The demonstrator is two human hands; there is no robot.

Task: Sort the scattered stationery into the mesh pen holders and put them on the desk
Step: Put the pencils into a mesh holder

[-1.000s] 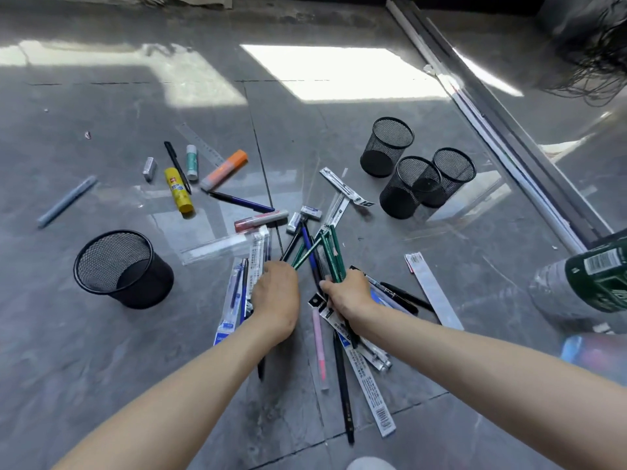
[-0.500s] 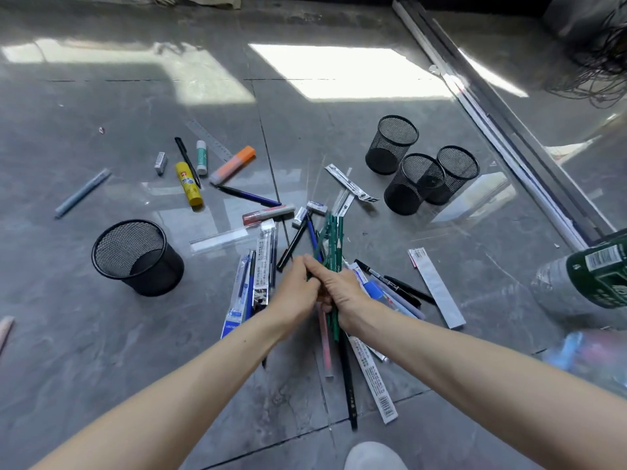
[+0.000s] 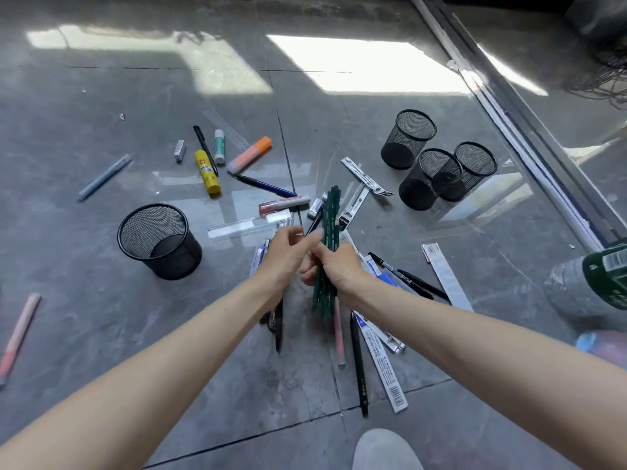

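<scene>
Hands point(image 3: 288, 254) point(image 3: 341, 266) on green pencils point(image 3: 330, 212), pens point(image 3: 266, 185) around

The right hand point(image 3: 341, 268) wraps the middle of the green pencils point(image 3: 330, 215), hiding that stretch, and their near ends are blurred. The left hand's point(image 3: 286, 257) fingers point(image 3: 295, 234) are blurred too; whether they pinch anything I can't tell. That hand covers most of the packaged pens point(image 3: 259, 254) beneath it. A green-labelled bottle point(image 3: 605, 276) is cut off at the right edge, a pink pen point(image 3: 18, 337) at the left, a pale shoe toe point(image 3: 383, 449) at the near one. Print on the packets is too small to read.
</scene>
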